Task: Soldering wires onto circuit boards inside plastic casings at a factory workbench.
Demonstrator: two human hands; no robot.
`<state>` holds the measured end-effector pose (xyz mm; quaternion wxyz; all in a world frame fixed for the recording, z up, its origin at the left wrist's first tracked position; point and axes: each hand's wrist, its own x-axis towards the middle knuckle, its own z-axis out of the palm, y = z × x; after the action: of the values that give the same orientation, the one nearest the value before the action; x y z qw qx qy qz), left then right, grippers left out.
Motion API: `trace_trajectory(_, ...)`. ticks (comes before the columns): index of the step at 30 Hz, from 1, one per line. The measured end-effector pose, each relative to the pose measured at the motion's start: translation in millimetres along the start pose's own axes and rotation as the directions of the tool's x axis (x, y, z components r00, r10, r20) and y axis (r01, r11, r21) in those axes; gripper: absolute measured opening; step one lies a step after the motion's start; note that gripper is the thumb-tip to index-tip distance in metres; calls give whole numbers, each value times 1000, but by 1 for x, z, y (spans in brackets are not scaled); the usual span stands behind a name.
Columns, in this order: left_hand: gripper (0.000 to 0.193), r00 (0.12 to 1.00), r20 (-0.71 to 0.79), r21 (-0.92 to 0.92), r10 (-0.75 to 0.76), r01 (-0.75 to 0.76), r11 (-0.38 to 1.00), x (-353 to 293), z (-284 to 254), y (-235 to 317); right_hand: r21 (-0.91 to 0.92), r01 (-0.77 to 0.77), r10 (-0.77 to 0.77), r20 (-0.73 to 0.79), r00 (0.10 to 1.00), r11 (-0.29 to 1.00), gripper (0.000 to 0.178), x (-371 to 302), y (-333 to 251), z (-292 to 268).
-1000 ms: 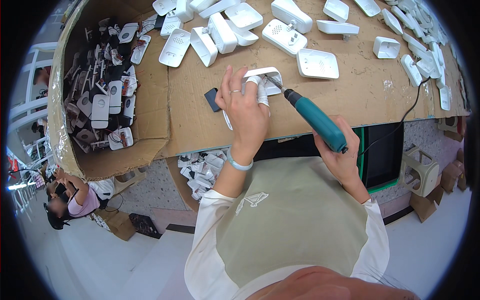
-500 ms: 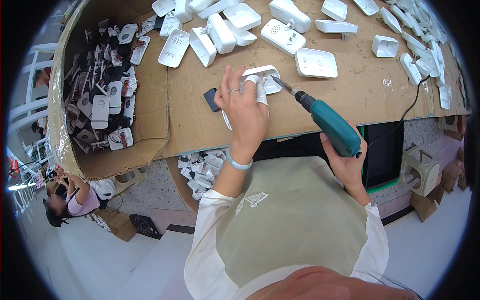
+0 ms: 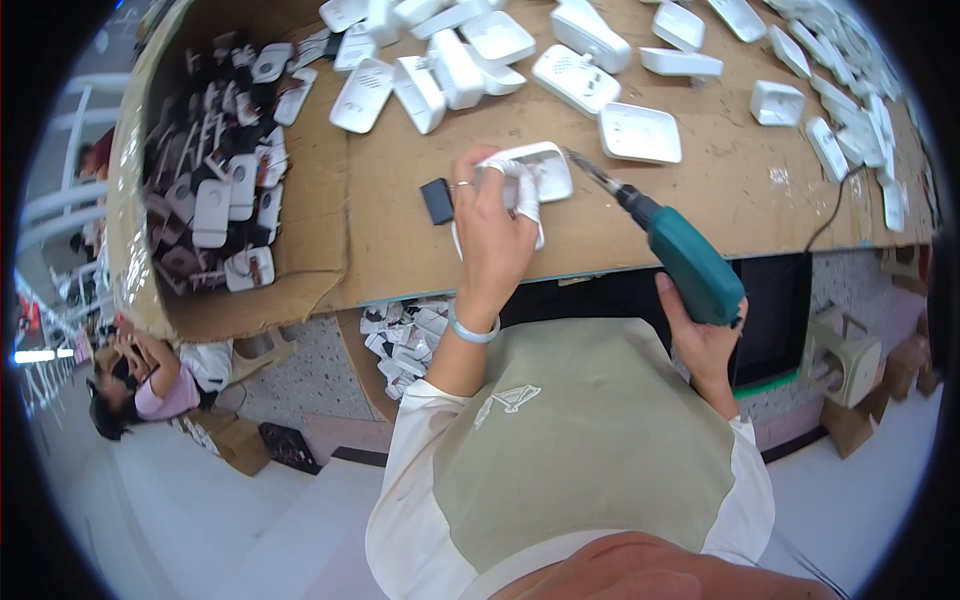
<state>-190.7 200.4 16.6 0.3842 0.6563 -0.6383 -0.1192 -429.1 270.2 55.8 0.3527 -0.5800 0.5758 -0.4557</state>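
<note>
My left hand (image 3: 492, 225), with white tape wrapped on some fingers and a ring on another, grips a small white plastic housing (image 3: 550, 170) lying hollow side up on the cardboard. Another white piece sticks out from under this hand, mostly hidden. My right hand (image 3: 705, 335) is closed round the rear of a teal electric screwdriver (image 3: 692, 262) with a black collar and thin metal shaft. Its tip points up and left, just right of the housing and apart from it. A small black block (image 3: 437, 201) lies just left of my left hand.
White housings (image 3: 640, 133) lie scattered along the far side, heaped at the far right. At left stands a large cardboard box (image 3: 310, 215) of white devices with wires. Below the table edge sits a box of small white parts (image 3: 405, 345). Another person (image 3: 165, 385) sits at far left.
The screwdriver has drawn back right and slightly down; its tip, earlier inside the housing, is now beside it. My left hand still grips the housing. The whole view has shifted slightly.
</note>
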Motion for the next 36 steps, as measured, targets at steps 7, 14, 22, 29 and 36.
trace_trajectory(7,30,776,630,-541,-38,473,695,-70,-135,-54,53,-81,89,-183,979,995,31,-13,30,-14)
trace_trajectory(14,32,374,768,-244,-520,921,302,-243,-169,-237,50,-33,40,-141,989,998,28,-2,30,-9)
trace_trajectory(22,42,264,281,841,-923,395,369,-297,-91,-305,97,-50,65,-154,986,994,23,7,10,-4)
trace_trajectory(29,20,948,304,-153,-98,150,977,-16,-107,-42,228,-95,140,-191,972,969,22,7,19,3)
trace_trajectory(36,48,983,186,416,9,-87,905,134,10,-46,148,6,26,-214,976,989,23,-1,8,-10)
